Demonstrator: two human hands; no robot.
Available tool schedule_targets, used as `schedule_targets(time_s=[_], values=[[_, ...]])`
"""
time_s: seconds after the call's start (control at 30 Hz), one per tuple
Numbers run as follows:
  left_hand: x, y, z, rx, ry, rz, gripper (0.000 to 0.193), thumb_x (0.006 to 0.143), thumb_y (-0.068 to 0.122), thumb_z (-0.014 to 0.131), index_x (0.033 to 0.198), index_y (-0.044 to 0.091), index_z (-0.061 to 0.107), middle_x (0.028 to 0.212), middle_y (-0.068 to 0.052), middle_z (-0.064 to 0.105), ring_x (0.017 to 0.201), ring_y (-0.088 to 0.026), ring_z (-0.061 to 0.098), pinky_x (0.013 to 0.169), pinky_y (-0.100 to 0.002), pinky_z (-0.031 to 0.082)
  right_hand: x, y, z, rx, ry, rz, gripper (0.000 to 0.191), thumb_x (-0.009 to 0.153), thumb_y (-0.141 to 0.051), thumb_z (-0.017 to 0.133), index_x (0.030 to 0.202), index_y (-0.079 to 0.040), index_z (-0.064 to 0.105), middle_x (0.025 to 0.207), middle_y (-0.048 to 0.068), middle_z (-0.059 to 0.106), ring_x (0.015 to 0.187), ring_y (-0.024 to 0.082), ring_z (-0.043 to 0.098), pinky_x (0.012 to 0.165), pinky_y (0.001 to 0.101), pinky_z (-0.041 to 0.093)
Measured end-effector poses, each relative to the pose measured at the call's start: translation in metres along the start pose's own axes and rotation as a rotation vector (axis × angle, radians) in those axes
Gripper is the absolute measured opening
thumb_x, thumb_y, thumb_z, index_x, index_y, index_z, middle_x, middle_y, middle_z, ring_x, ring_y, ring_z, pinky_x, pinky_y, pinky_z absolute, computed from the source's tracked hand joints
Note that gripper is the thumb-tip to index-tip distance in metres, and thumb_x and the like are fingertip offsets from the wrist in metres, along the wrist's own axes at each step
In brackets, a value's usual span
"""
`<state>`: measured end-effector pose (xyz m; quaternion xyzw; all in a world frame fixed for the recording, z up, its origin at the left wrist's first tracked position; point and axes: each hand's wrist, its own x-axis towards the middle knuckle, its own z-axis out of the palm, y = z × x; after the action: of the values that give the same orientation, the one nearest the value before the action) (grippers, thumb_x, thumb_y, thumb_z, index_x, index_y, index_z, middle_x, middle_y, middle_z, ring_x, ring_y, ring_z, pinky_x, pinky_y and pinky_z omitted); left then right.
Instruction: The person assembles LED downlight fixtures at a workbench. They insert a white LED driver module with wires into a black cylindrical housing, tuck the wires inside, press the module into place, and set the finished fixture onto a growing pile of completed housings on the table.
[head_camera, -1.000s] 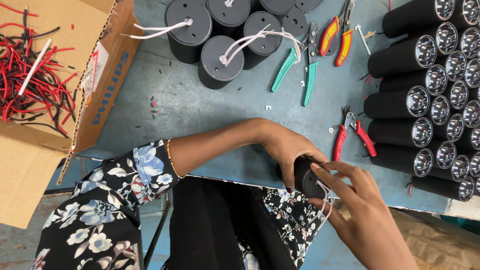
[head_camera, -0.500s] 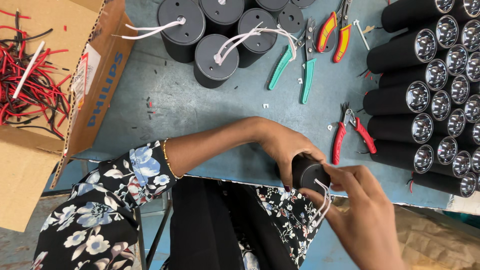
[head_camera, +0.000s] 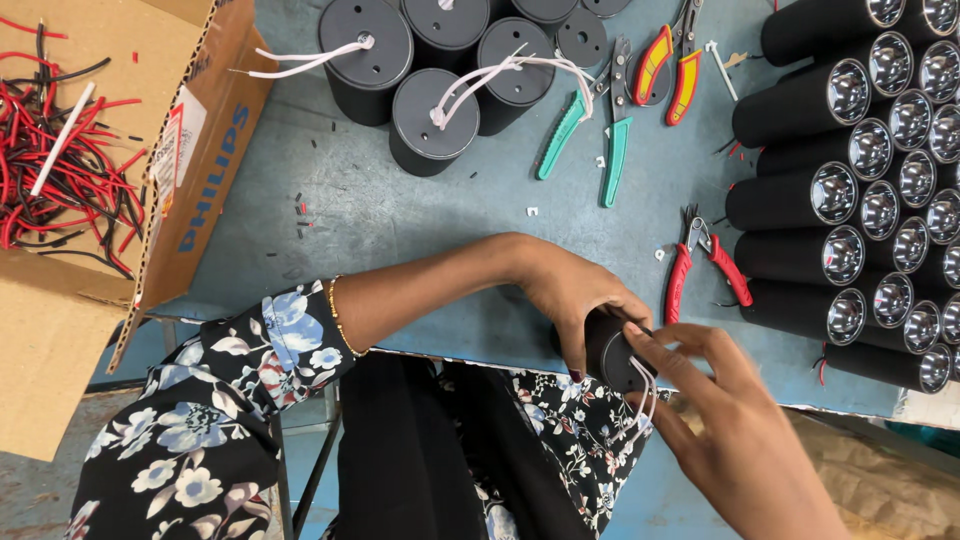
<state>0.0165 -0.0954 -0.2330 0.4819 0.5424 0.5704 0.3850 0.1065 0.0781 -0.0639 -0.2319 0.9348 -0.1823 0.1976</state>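
Note:
My left hand (head_camera: 570, 295) wraps around a black cylindrical lamp housing (head_camera: 612, 352) at the near edge of the blue-grey table (head_camera: 400, 220). My right hand (head_camera: 735, 430) sits just below and to the right of it, fingertips on the housing's end, pinching the white wires (head_camera: 643, 395) that come out of it. Part of the housing is hidden under both hands.
Finished black housings with reflectors (head_camera: 860, 190) are stacked at the right. More black cylinders with white wires (head_camera: 435, 115) stand at the back. Green-handled strippers (head_camera: 590, 135), orange pliers (head_camera: 668, 62) and red cutters (head_camera: 700, 265) lie between. A cardboard box of red and black wires (head_camera: 70, 170) sits left.
The view has drifted slightly. My right fingers have shifted on the housing's end and the white wires, while my left hand keeps its hold in the same place.

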Motion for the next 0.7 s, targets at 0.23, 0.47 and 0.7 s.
schedule_targets(time_s=[0.23, 0.47, 0.7], values=[[0.003, -0.004, 0.001, -0.109, -0.021, 0.044, 0.075, 0.065, 0.016, 0.092, 0.132, 0.005, 0.061, 0.116, -0.005, 0.074, 0.107, -0.013, 0.068, 0.095, -0.03, 0.055, 0.008, -0.007, -0.005, -0.087, 0.086, -0.032, 0.057, 0.068, -0.022, 0.084, 0.12, -0.006, 0.068, 0.111, 0.011, 0.068, 0.101, 0.029, 0.068, 0.083, 0.0384, 0.054], [0.001, -0.002, -0.001, -0.049, -0.007, 0.013, 0.066, 0.064, 0.017, 0.089, 0.124, 0.005, 0.064, 0.111, -0.005, 0.075, 0.102, -0.013, 0.069, 0.091, -0.03, 0.054, 0.008, -0.006, 0.019, -0.247, 0.088, 0.344, 0.057, 0.069, -0.042, 0.088, 0.107, -0.004, 0.068, 0.096, 0.009, 0.066, 0.09, 0.025, 0.068, 0.08, 0.0379, 0.054], [0.002, -0.002, -0.001, -0.009, -0.001, -0.008, 0.068, 0.064, 0.018, 0.091, 0.125, 0.006, 0.063, 0.108, -0.004, 0.074, 0.099, -0.013, 0.068, 0.088, -0.03, 0.054, 0.01, -0.011, 0.018, -0.121, 0.245, -0.118, 0.05, 0.071, -0.027, 0.083, 0.116, -0.01, 0.069, 0.11, 0.011, 0.064, 0.1, 0.029, 0.063, 0.081, 0.0408, 0.052]])
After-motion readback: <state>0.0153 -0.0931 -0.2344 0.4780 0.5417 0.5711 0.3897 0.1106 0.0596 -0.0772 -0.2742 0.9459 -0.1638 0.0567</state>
